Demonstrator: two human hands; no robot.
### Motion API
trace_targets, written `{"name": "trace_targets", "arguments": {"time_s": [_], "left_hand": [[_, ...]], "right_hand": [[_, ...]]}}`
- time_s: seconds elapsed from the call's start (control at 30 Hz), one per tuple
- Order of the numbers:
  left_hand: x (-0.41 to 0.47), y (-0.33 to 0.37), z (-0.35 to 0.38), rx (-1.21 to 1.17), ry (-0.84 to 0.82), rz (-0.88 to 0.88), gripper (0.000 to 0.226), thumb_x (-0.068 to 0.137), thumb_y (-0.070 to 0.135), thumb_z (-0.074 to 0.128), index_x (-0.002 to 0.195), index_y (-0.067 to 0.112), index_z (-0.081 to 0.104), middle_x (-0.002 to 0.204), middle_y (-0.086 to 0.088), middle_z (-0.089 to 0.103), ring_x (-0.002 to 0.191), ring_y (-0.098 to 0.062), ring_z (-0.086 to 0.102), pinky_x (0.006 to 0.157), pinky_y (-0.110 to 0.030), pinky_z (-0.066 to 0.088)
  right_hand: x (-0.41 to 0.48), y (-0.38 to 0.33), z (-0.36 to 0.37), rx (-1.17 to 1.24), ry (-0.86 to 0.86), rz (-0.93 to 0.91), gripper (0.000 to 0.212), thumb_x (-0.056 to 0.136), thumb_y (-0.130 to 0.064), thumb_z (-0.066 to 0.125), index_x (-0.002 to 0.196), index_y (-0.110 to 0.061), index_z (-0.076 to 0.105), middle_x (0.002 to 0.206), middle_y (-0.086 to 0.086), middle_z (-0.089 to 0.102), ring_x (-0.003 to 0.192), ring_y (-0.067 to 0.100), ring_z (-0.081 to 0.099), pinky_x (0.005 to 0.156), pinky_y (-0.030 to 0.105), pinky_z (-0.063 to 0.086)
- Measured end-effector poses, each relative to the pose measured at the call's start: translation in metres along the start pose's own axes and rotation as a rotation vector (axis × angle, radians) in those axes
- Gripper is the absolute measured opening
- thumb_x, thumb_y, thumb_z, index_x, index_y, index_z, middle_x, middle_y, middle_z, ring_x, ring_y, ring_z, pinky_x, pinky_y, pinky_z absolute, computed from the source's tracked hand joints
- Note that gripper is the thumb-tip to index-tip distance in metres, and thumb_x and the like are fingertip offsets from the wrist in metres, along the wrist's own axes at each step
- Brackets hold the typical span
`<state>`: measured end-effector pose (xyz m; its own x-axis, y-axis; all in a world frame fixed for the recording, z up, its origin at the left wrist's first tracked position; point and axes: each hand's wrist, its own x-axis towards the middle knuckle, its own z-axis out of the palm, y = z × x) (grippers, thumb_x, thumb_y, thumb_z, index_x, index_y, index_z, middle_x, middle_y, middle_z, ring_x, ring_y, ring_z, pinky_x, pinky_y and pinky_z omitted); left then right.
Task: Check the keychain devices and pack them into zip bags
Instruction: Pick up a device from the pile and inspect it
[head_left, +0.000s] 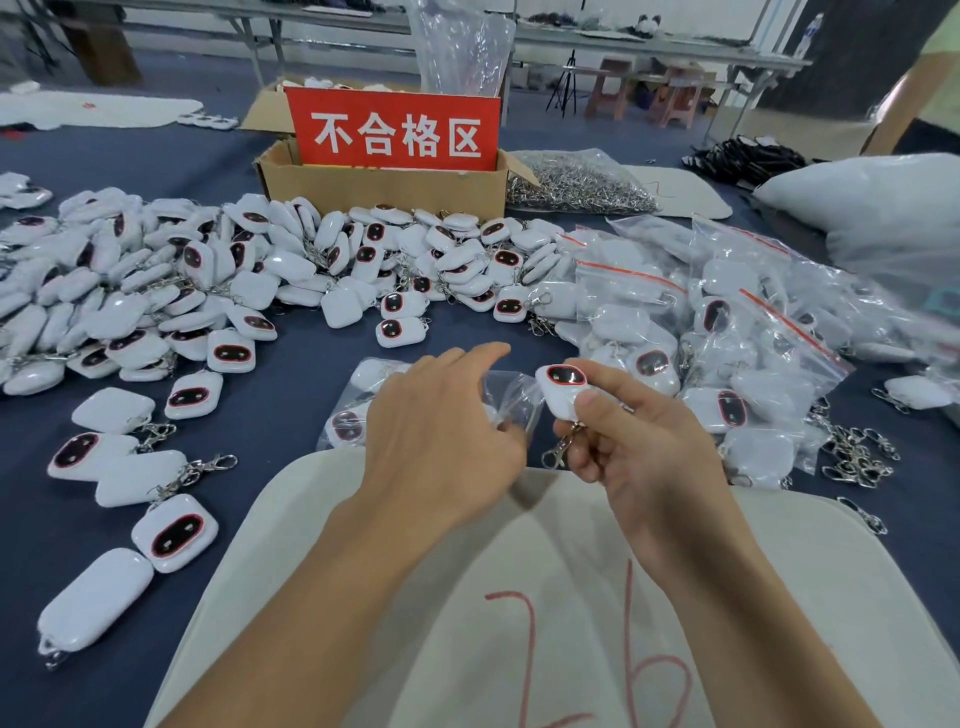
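Blue table (291, 374): loose devices (156, 291) L, bagged ones (727, 332) R, box (384, 189) (red sign (395, 130)) back ctr, white mat (571, 571) front.

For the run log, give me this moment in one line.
left hand: holds clear zip bag | right hand: grips keychain device, clasp hanging below | state: device beside bag, not yet inside
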<state>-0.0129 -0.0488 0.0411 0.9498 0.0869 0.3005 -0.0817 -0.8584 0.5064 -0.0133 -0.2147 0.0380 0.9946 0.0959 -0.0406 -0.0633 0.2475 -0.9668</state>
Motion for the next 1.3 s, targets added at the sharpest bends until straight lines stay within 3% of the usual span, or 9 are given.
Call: {"name": "trace_targets", "arguments": {"time_s": [0.33, 0.53, 0.67, 0.73, 0.87, 0.97, 1.03, 1.13, 1.3], "left_hand": [[0.002, -0.003, -0.002, -0.441, 0.177, -0.055, 0.043, 0.081, 0.016, 0.064, 0.117, 0.039, 0.069, 0.073, 0.015, 0.064, 0.075, -0.007, 0.060, 0.068, -0.013, 0.044], [-0.002, 0.000, -0.002, -0.563, 0.277, 0.142, 0.033, 0.092, 0.011, 0.061, 0.115, 0.033, 0.070, 0.082, 0.022, 0.061, 0.081, -0.002, 0.060, 0.077, -0.018, 0.049], [0.003, -0.009, -0.011, -0.644, 0.395, 0.023, 0.035, 0.097, 0.006, 0.062, 0.118, 0.031, 0.071, 0.082, 0.018, 0.063, 0.079, -0.008, 0.064, 0.073, -0.017, 0.050], [0.007, -0.013, -0.016, -0.606, 0.481, -0.073, 0.036, 0.095, 0.007, 0.061, 0.119, 0.032, 0.071, 0.082, 0.016, 0.063, 0.077, -0.008, 0.063, 0.072, -0.017, 0.048], [0.017, -0.027, -0.026, -0.732, 0.632, -0.337, 0.036, 0.094, 0.010, 0.059, 0.116, 0.037, 0.070, 0.080, 0.016, 0.065, 0.079, -0.005, 0.063, 0.074, -0.018, 0.049], [0.021, -0.035, -0.034, -0.854, 0.706, -0.405, 0.034, 0.095, 0.011, 0.057, 0.115, 0.036, 0.068, 0.081, 0.014, 0.064, 0.077, -0.011, 0.065, 0.080, -0.032, 0.056], [0.022, -0.038, -0.037, -0.871, 0.728, -0.401, 0.034, 0.094, 0.012, 0.057, 0.115, 0.036, 0.067, 0.085, 0.010, 0.065, 0.079, -0.018, 0.066, 0.082, -0.040, 0.057], [0.023, -0.042, -0.034, -0.869, 0.704, -0.399, 0.033, 0.093, 0.012, 0.057, 0.114, 0.036, 0.066, 0.084, 0.007, 0.066, 0.079, -0.019, 0.068, 0.078, -0.034, 0.056], [0.023, -0.040, -0.029, -0.855, 0.620, -0.416, 0.031, 0.094, 0.012, 0.060, 0.114, 0.035, 0.069, 0.082, 0.010, 0.066, 0.077, -0.013, 0.066, 0.075, -0.023, 0.053]], "right_hand": [[0.003, 0.006, 0.014, -0.240, 0.031, -0.001, 0.021, 0.081, -0.008, 0.070, 0.101, -0.006, 0.065, 0.052, 0.009, 0.056, 0.044, 0.013, 0.045, 0.044, 0.017, 0.039], [0.027, -0.001, 0.055, -0.353, -0.118, 0.113, 0.028, 0.100, -0.011, 0.054, 0.086, -0.017, 0.078, 0.081, 0.013, 0.078, 0.071, 0.019, 0.073, 0.063, 0.031, 0.059], [0.049, -0.006, 0.070, -0.959, -0.213, -0.193, 0.017, 0.080, -0.023, 0.060, 0.083, -0.030, 0.075, 0.065, -0.013, 0.072, 0.062, 0.000, 0.065, 0.064, 0.028, 0.051], [0.057, -0.011, 0.076, -0.834, -0.147, -0.265, 0.025, 0.078, -0.021, 0.066, 0.083, -0.042, 0.078, 0.067, -0.021, 0.073, 0.063, -0.004, 0.068, 0.066, 0.023, 0.054], [0.095, -0.027, 0.070, -0.551, 0.207, -0.263, 0.019, 0.073, -0.012, 0.073, 0.075, -0.030, 0.081, 0.058, -0.007, 0.071, 0.045, 0.005, 0.054, 0.050, 0.020, 0.044], [0.129, -0.028, 0.065, -1.022, 0.157, -0.226, 0.026, 0.085, -0.006, 0.063, 0.092, -0.023, 0.081, 0.078, -0.004, 0.076, 0.067, 0.008, 0.064, 0.060, 0.014, 0.047], [0.147, -0.016, 0.068, -1.502, -0.041, -0.176, 0.033, 0.089, -0.004, 0.059, 0.115, -0.016, 0.075, 0.113, 0.006, 0.075, 0.101, 0.023, 0.068, 0.084, 0.025, 0.052], [0.160, 0.011, 0.071, -2.052, -0.125, -0.325, 0.037, 0.090, -0.014, 0.060, 0.126, -0.014, 0.059, 0.130, 0.011, 0.065, 0.123, 0.032, 0.057, 0.103, 0.040, 0.041], [0.167, 0.016, 0.064, -2.155, -0.069, -0.565, 0.030, 0.086, -0.014, 0.060, 0.116, -0.017, 0.063, 0.119, 0.006, 0.068, 0.119, 0.030, 0.054, 0.105, 0.041, 0.030]]}}
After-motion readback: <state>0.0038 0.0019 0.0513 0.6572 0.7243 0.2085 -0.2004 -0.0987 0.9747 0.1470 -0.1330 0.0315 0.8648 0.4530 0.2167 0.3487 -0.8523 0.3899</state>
